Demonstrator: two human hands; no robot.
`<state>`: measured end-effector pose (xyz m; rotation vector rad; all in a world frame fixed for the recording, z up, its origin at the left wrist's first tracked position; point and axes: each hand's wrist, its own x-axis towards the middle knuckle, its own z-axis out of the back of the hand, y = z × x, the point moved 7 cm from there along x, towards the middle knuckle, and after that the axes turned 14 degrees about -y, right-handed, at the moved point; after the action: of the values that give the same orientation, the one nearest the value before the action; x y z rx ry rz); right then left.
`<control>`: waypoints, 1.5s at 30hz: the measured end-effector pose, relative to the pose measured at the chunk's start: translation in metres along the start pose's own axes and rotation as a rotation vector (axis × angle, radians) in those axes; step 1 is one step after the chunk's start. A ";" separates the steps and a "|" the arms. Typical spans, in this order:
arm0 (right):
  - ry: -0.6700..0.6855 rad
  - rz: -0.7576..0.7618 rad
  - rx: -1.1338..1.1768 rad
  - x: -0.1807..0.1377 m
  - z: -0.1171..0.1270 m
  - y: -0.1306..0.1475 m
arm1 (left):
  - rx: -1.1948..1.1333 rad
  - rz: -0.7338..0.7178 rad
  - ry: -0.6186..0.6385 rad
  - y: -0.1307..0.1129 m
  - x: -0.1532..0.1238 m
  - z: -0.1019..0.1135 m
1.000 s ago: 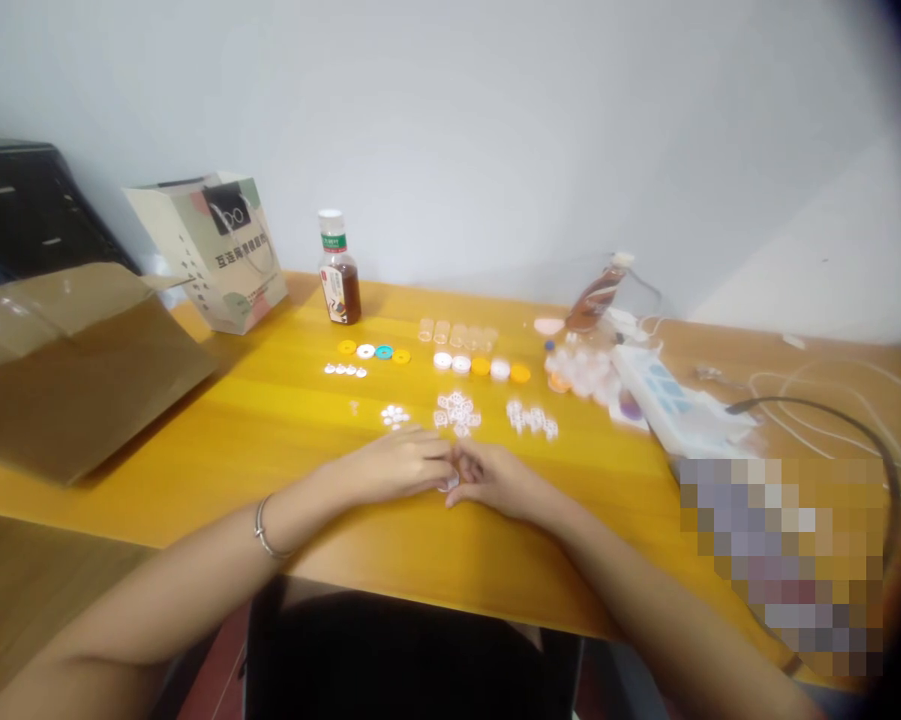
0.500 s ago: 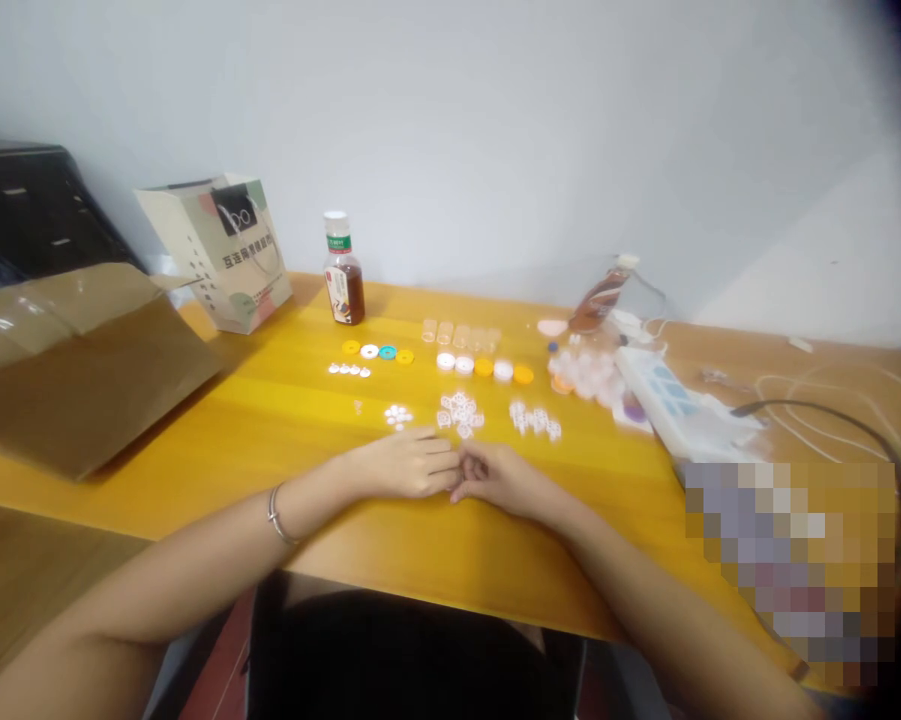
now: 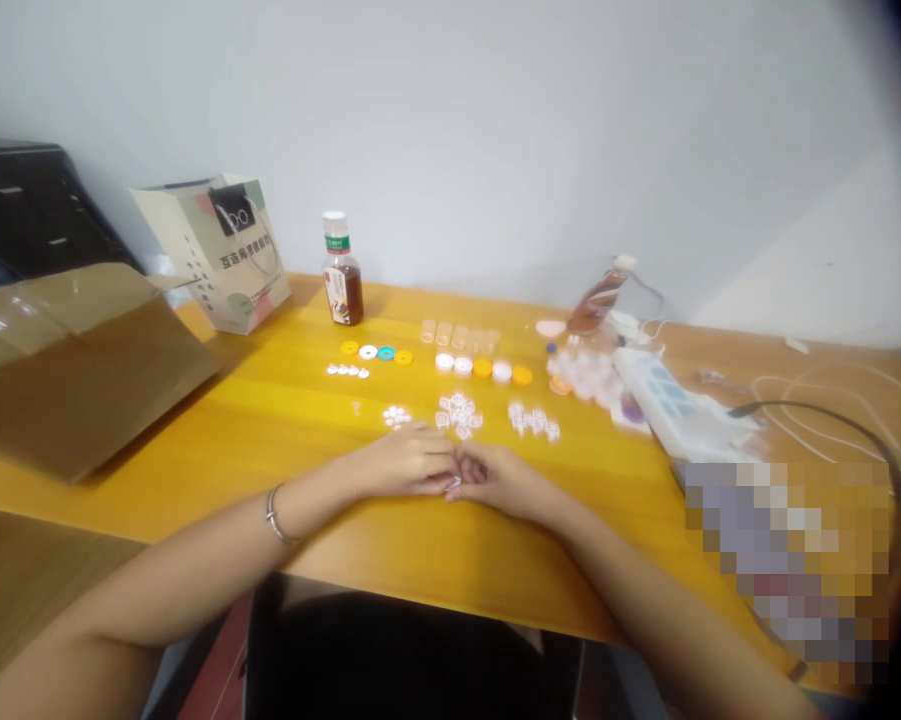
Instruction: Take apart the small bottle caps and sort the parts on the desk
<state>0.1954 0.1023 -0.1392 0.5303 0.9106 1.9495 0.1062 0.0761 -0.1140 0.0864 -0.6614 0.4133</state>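
Note:
My left hand [image 3: 405, 462] and my right hand [image 3: 495, 478] rest on the yellow table [image 3: 270, 440] with their fingertips meeting. Both are closed in a pinch on one small white part [image 3: 454, 483] between them. Just beyond the fingers lie three clusters of tiny white pieces: a small one [image 3: 396, 414], a middle one [image 3: 458, 413] and a right one [image 3: 533, 420]. Farther back is a row of coloured rings [image 3: 376, 352] and a row of white and orange caps [image 3: 482, 368]. A metal bangle sits on my left wrist.
A paper bag [image 3: 217, 250] and a brown drink bottle [image 3: 341, 270] stand at the back. A cardboard box [image 3: 75, 370] lies at the left. A tipped bottle [image 3: 596, 295], a bag of parts [image 3: 585, 372], a power strip [image 3: 671, 400] and cables [image 3: 817, 410] crowd the right.
Both hands stay together at the same spot; the fingers shift slightly on the small white part. The view has moved a little.

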 end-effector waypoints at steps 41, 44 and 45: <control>0.021 -0.007 0.028 -0.005 0.000 0.004 | 0.365 0.157 0.208 0.059 -0.027 0.040; 0.026 -0.005 0.035 -0.004 -0.001 0.004 | 0.253 0.173 0.168 0.044 -0.020 0.039; 0.029 -0.003 0.040 -0.004 -0.001 0.003 | 0.196 0.170 0.150 0.037 -0.017 0.037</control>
<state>0.1946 0.0974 -0.1375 0.5247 0.9692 1.9442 0.0582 0.0963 -0.0970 0.1846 -0.4801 0.6416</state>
